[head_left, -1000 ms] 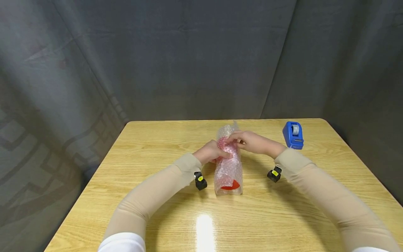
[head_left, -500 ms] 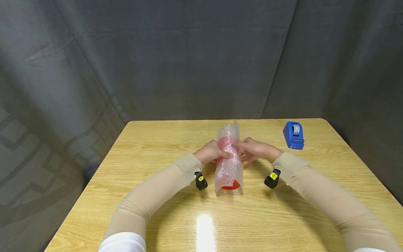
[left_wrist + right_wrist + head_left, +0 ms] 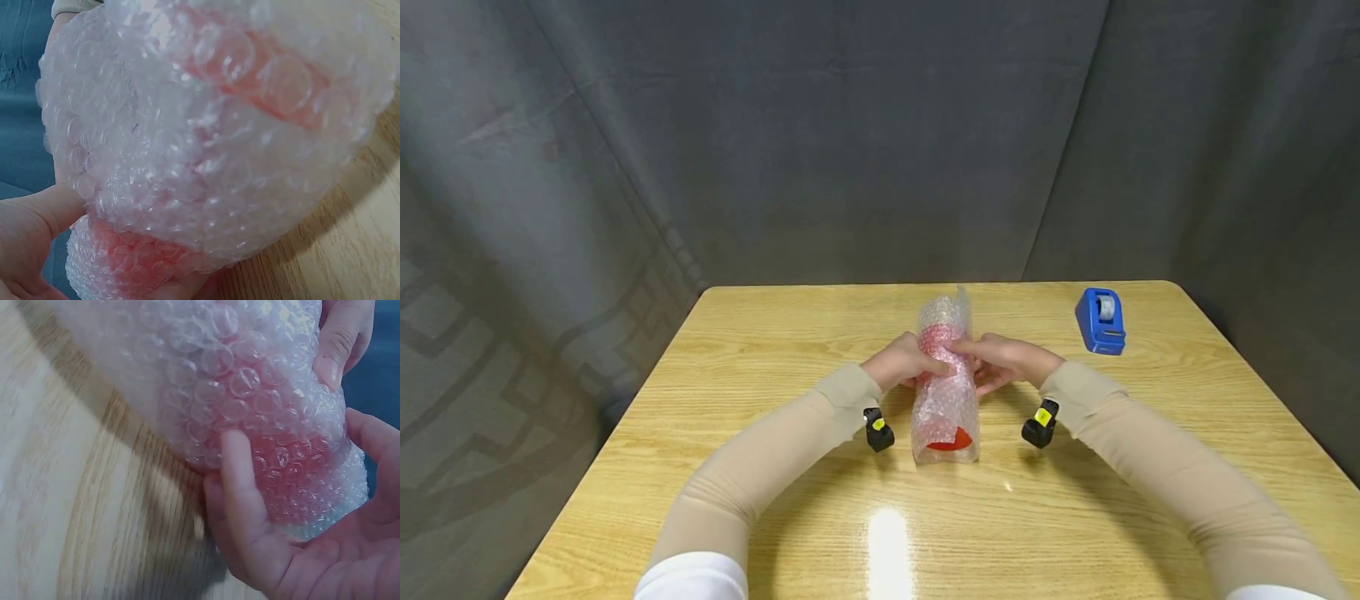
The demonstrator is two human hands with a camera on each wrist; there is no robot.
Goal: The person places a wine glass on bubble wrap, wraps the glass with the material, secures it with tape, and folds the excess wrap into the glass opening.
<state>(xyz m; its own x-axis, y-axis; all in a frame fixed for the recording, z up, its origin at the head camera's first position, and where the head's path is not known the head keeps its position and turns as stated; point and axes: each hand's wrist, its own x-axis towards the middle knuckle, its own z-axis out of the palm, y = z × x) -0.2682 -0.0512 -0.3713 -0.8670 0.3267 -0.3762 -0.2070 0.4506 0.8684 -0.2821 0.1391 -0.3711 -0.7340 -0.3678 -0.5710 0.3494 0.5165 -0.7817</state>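
In the middle of the table, a roll of clear bubble wrap lies lengthwise around a red object, which shows at the near end. The wrapped object's exact kind is hidden by the bubbles. My left hand grips the roll from the left, thumb across its top. From the other side, my right hand holds it with the thumb on top and fingers along the right flank. The right wrist view shows those fingers curled against the bubble wrap; my left thumb presses nearby.
A blue tape dispenser with a roll of clear tape stands at the back right of the wooden table. Dark grey curtains hang behind the table and at its sides.
My right hand has come down from the top of the bubble wrap to its right side, and its thumb now lies over the wrap. The left hand has stayed in place.
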